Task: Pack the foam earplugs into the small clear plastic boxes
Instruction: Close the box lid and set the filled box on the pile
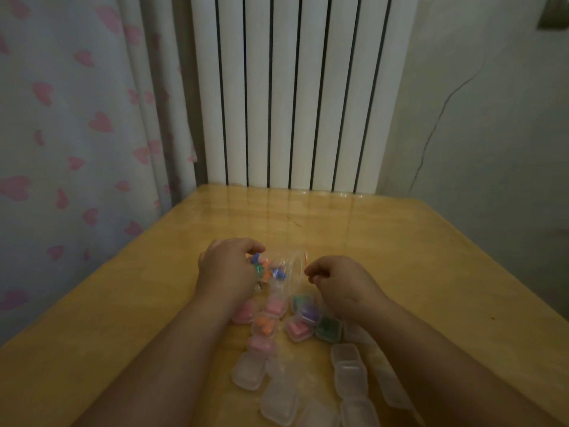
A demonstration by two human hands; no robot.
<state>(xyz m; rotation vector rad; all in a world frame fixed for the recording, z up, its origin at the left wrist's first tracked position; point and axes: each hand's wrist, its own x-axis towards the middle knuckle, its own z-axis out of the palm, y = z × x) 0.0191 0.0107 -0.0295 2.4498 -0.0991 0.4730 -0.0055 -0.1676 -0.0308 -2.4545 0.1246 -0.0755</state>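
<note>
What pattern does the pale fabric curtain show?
Pink hearts across the pale fabric curtain, head view.

Pretty dim on my feed tbh. I've got a glossy yellowish wooden table (pixel 400 241) up against a white ribbed radiator (pixel 292 87). There's a pale curtain (pixel 77 118) with pink hearts on the left and a cracked wall (pixel 477 134) on the right.

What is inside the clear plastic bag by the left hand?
Loose blue, orange and green foam earplugs show through the clear plastic bag. The left hand covers its other part.
</note>
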